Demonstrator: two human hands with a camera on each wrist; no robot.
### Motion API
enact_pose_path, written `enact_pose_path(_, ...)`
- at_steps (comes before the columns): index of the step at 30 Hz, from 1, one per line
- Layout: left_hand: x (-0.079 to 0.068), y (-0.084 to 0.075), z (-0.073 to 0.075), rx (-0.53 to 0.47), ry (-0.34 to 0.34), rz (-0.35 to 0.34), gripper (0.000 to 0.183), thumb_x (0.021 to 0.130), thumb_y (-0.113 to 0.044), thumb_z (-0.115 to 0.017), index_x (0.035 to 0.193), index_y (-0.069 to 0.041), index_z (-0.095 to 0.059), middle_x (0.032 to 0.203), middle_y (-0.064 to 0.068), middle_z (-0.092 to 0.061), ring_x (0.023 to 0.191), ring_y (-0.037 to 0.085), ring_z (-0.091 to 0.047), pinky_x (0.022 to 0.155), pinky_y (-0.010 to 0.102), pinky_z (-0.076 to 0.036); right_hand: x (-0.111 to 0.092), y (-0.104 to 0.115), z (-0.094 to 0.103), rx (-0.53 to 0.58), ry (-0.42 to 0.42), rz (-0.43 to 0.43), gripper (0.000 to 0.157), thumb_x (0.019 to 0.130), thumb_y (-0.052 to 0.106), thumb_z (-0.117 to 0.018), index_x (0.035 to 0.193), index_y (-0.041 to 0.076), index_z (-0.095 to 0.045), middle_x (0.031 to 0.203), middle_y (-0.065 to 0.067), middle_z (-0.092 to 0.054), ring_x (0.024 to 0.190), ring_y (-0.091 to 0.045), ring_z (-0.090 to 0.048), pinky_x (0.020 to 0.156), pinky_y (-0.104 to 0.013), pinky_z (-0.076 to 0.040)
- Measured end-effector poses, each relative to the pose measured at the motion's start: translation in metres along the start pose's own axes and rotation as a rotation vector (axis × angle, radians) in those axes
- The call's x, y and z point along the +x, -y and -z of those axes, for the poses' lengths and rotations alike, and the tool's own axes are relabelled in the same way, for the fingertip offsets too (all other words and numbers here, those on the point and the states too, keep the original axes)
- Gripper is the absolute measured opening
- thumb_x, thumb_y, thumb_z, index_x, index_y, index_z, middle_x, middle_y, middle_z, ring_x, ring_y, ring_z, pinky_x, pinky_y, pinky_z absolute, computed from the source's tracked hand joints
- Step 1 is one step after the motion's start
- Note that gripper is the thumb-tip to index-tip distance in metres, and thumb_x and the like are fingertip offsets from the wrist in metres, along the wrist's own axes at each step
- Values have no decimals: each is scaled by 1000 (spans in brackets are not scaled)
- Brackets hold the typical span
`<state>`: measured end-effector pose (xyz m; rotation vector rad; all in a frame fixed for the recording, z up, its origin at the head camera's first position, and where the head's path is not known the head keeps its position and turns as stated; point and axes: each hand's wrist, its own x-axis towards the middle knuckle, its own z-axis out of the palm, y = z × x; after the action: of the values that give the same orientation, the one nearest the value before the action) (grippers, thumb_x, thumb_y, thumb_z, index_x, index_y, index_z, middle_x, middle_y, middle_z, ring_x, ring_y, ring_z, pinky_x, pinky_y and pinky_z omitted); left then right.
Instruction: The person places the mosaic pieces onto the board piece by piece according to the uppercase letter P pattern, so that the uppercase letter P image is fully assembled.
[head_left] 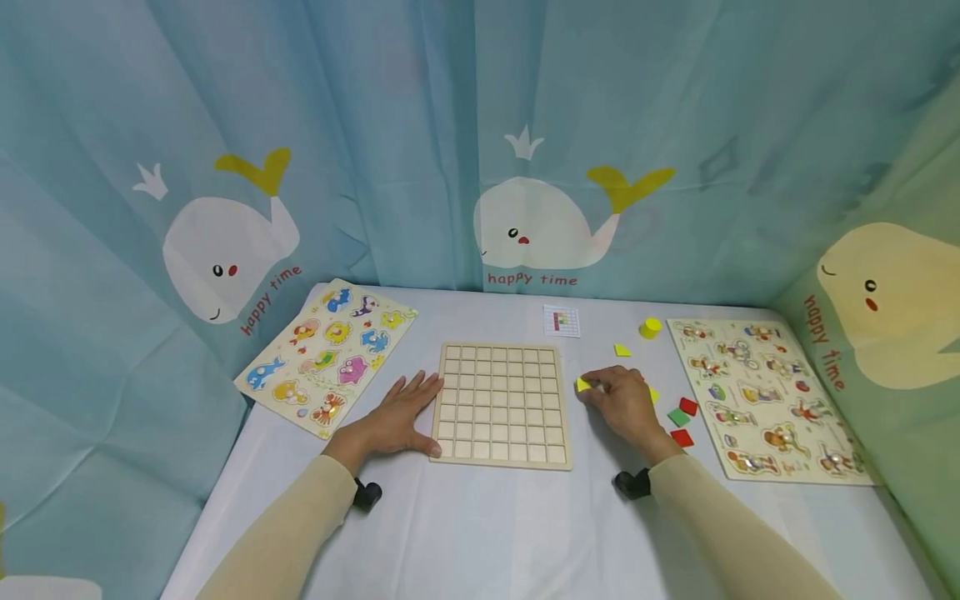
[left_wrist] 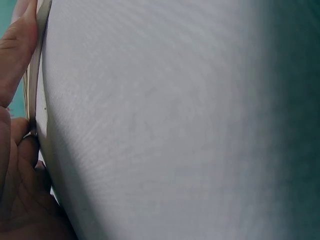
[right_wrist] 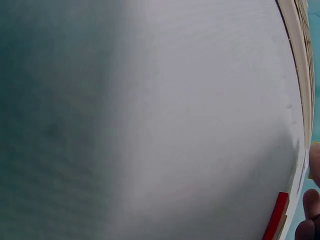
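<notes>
A wooden grid board (head_left: 501, 403) with rows of square recesses lies at the middle of the table. My left hand (head_left: 393, 418) rests flat at its left edge, fingers spread and straight, the thumb at the near left corner. Just right of the board, my right hand (head_left: 624, 403) pinches a small yellow piece (head_left: 582, 384) between thumb and fingertips. Under and beside that hand another yellow piece (head_left: 654, 395) shows in part. In the left wrist view, the thumb (left_wrist: 19, 50) touches the board's rim (left_wrist: 34, 85). Only fingertips (right_wrist: 314, 162) of the right hand appear in the right wrist view.
Right of the hand lie red tiles (head_left: 682, 438) and a green tile (head_left: 678, 417). Farther back are a yellow quarter-round piece (head_left: 622, 351), a yellow cylinder (head_left: 650, 328) and a printed pattern card (head_left: 562, 321). Picture puzzle boards flank them: sea animals (head_left: 315, 392) left, figures (head_left: 750, 354) right.
</notes>
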<state>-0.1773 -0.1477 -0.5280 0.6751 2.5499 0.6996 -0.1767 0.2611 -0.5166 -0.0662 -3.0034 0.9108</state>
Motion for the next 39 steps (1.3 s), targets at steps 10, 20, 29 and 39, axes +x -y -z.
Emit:
enact_pose_path(10,0,0,5,8,-1,8,124,79,-55,-88,171,-15,-16,178,1,-9,166,24,2,136,45,5,4,5,3,103,-5,18,32,101,18,-72,132,9,-73,125,-17,-74,106,-31,-67,91,-45,-61)
enact_pose_path(20,0,2,4,3,-3,6,124,78,-55,-88,171,-15,-16,178,1,-9,166,24,2,136,45,6,14,25,0,174,-18,39,33,102,18,-71,134,9,-73,121,-17,-76,99,-29,-67,82,-36,-60)
enact_pose_path(29,-2,0,4,-1,7,5,124,79,-55,-88,171,-14,-16,179,2,-10,166,24,2,136,45,6,27,53,-12,264,14,37,32,102,17,-71,132,7,-75,121,-18,-77,103,-29,-69,78,-32,-60)
enact_pose_path(39,-1,-1,2,4,17,-2,124,80,-56,-87,171,-14,-14,178,2,-9,166,24,3,136,45,7,40,71,-34,305,100,37,30,102,18,-69,130,11,-76,120,-15,-77,98,-26,-69,75,-31,-56)
